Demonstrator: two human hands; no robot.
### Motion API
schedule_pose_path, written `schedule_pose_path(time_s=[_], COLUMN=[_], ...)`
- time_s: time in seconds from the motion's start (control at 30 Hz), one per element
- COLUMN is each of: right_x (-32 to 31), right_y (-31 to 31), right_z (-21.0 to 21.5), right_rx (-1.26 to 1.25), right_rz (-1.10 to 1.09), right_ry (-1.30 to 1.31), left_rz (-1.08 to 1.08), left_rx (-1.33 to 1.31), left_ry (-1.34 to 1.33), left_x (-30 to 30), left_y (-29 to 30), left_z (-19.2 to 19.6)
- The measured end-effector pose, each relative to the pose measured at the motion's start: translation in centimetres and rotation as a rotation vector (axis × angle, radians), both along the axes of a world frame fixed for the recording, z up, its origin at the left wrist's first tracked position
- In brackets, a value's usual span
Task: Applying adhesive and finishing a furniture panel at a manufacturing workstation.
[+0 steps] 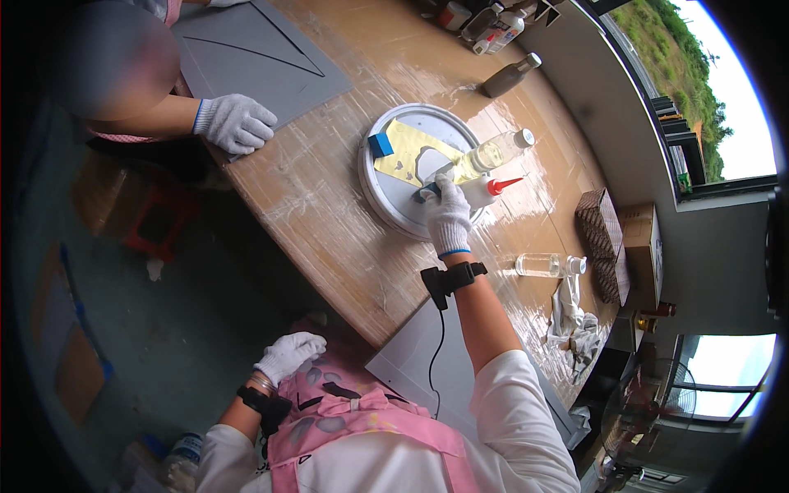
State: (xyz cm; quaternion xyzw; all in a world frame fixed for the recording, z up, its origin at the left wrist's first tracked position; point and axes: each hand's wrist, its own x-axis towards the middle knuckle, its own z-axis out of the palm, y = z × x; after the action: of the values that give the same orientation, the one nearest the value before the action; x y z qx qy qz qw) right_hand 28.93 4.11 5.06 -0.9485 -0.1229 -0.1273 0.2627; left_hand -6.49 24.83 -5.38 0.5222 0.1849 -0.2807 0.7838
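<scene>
Right hand [449,215]'s pinching a small blue block [425,194] on the round white lid [396,194]'s near side, left of the red-tipped bottle [483,191]. Left hand [290,355]'s loosely half-open by the pink apron [333,403].

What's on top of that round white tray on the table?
On the tray: a yellow sheet, a blue block, a clear bottle and a white bottle with a red tip. The right grip covers part, so whatever lies beneath is hidden.
</scene>
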Motion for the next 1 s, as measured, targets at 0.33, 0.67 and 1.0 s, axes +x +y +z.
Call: schedule_pose_path(time_s=[0.33, 0.67, 1.0], right_x=[0.1, -1.1, 0.0], right_y=[-0.3, -2.1, -3.0], right_z=[0.2, -1.4, -1.6], right_rx=[-0.145, 0.217, 0.056], right_rz=[0.085, 0.025, 0.06], right_ry=[0.056, -0.004, 0.016], left_rz=[-0.046, -0.006, -0.004], left_rx=[0.079, 0.052, 0.035], left_ry=[-0.003, -0.017, 0.036], left_x=[1.3, 1.0, 0.4], left_y=[0.4, 0.2, -0.3], left_z=[1.2, 0.8, 1.4])
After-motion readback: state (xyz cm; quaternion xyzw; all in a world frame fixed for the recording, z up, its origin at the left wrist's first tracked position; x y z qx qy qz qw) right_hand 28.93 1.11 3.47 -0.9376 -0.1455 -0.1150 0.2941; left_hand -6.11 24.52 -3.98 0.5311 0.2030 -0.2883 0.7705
